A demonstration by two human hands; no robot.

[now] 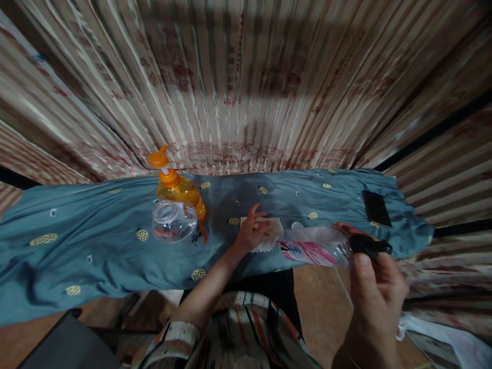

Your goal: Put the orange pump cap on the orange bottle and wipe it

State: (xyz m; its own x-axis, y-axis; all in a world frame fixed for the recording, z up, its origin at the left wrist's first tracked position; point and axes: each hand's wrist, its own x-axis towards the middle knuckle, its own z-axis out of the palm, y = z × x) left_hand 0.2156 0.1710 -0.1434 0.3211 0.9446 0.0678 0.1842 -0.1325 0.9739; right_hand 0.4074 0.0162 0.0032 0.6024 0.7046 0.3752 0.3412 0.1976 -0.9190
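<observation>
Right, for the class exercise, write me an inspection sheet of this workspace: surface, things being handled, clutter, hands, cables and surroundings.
Surface: teal cloth, wrinkled, with a yellow print.
Things handled: clear bottle with a pink label and black top, held on its side; pale tissue or similar sheet by its base end.
Clutter: orange pump bottle, upright; clear jar on its near side; dark phone toward the right end; small pale disc just beyond the bottle.
Hands: left hand open over the sheet, contact unclear; right hand closed around the bottle's top end.
Cables: nothing seen.
Surroundings: patterned curtains behind and at the sides; dark poles; tiled floor.
</observation>
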